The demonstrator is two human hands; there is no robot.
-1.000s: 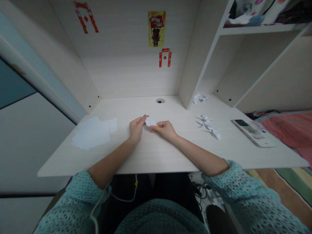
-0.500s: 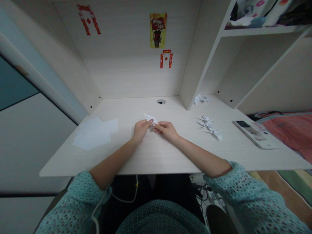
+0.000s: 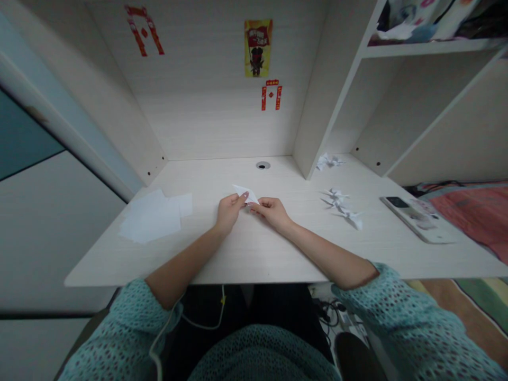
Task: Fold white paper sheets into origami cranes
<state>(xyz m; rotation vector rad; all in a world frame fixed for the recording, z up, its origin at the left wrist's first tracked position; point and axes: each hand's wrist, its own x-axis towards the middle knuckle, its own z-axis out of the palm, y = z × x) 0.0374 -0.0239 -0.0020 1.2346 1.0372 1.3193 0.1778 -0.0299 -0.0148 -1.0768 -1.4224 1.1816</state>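
A small folded white paper piece (image 3: pixel 244 191) lies low over the middle of the pale desk (image 3: pixel 254 248), its point aimed up and left. My left hand (image 3: pixel 228 212) pinches its near edge with fingertips together. My right hand (image 3: pixel 272 211) pinches the same edge from the right, fingers curled. The two hands almost touch at the paper.
Loose white paper sheets (image 3: pixel 153 217) lie at the desk's left. Folded paper cranes (image 3: pixel 341 206) sit to the right, with one more (image 3: pixel 327 160) by the shelf divider. A phone (image 3: pixel 415 218) rests at the far right. A cable hole (image 3: pixel 262 165) is at the back.
The paper has gone from broad and held between the hands to a narrow pointed shape sticking up-left. Both hands have closed in on its near edge and shifted slightly right.
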